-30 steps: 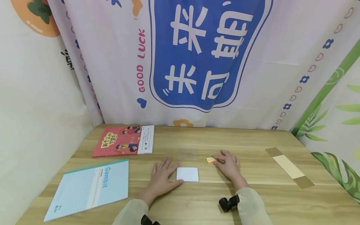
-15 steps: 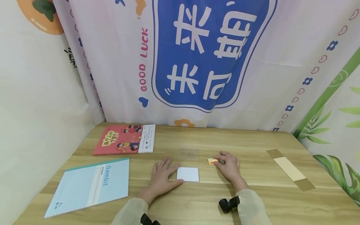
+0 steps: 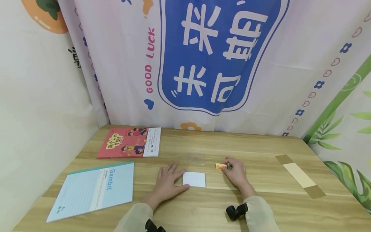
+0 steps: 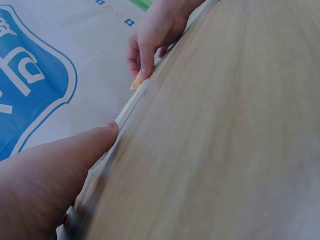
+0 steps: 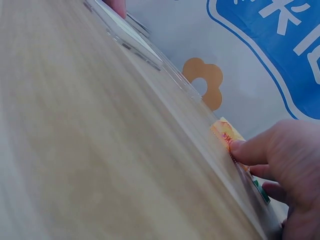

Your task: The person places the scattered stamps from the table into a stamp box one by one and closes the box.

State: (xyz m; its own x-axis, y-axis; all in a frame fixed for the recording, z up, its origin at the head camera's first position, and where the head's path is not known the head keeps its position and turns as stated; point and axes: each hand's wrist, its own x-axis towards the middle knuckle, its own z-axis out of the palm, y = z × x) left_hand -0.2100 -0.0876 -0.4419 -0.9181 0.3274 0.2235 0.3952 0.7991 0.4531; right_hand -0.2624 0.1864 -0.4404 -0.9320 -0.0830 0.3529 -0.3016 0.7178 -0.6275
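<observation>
One orange packet (image 3: pixel 221 167), a little right of the middle of the table (image 3: pixel 214 209), is pinched between thumb and fingers of the right hand (image 3: pixel 236 172), its arm reaching in from the near edge. The left hand (image 3: pixel 168 186) lies with fingers spread, thumb touching one white card (image 3: pixel 195 179); one clear plastic piece (image 3: pixel 195 158) lies just beyond. Farther out: one red book (image 3: pixel 123 143) near the far left corner, one blue notebook (image 3: pixel 92 190) by the left edge, one cream strip (image 3: pixel 299 175) toward the right edge.
</observation>
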